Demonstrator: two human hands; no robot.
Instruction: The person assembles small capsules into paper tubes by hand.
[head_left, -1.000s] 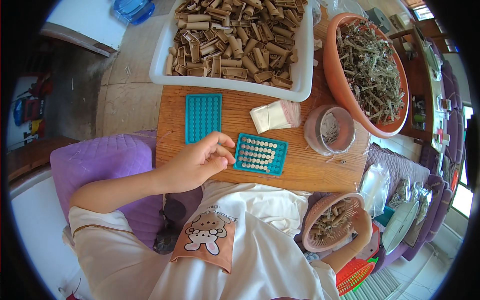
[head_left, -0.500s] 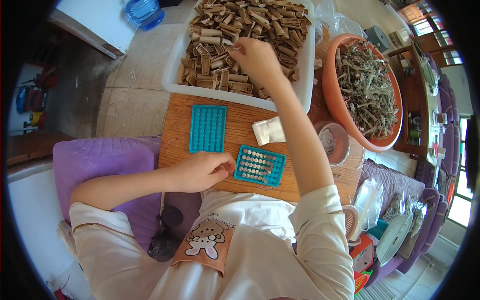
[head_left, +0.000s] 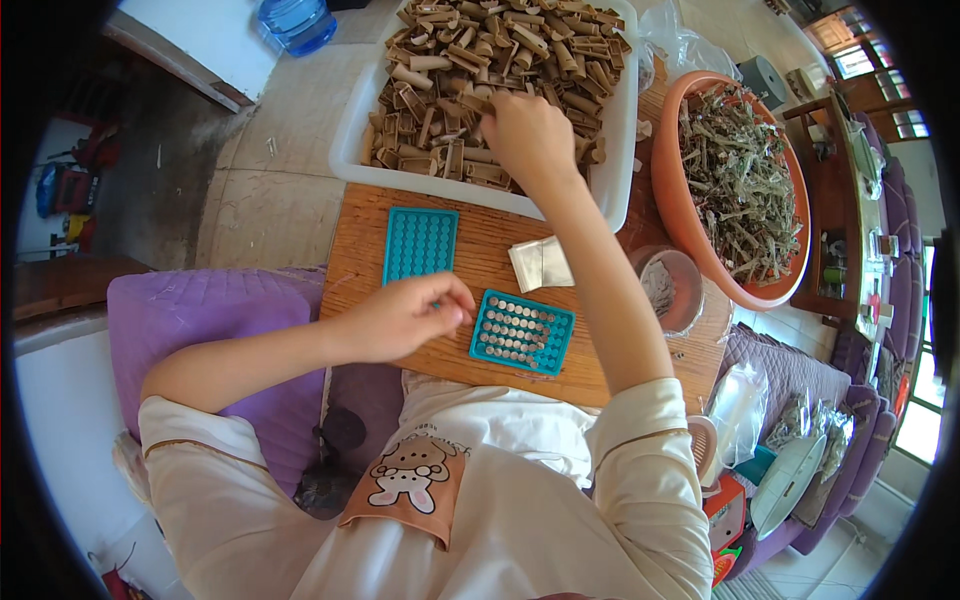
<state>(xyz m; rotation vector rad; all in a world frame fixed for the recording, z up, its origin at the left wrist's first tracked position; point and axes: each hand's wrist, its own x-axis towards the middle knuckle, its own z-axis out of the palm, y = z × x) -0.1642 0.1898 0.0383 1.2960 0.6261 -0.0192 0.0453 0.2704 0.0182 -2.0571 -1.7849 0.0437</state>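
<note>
My right hand (head_left: pixel 530 140) reaches into a white plastic bin (head_left: pixel 345 150) heaped with brown half-round trough-like pieces (head_left: pixel 470 55). Its fingertips point down among the pieces, so whatever they may grip is hidden. Left of a small teal tray (head_left: pixel 478 352), my left hand (head_left: pixel 420 312) hovers over the wooden table, thumb and loosely bent fingers apart with nothing seen between them. Rows of small round silvery discs (head_left: pixel 512 335) fill much of that tray; some cups at its right side hold none. A second teal tray (head_left: pixel 420 245) with bare cups lies farther back.
Clear plastic bags (head_left: pixel 540 263) lie stacked beside my right forearm. A round tub (head_left: pixel 668 290) with pale bits stands to the right, by a big orange basin (head_left: pixel 668 190) full of small wrapped items. A purple padded seat (head_left: pixel 210 320) is at the left.
My left hand has come away from the tray's left edge and its fingers have parted. My right hand has moved down and nearer within the bin, into the brown pieces.
</note>
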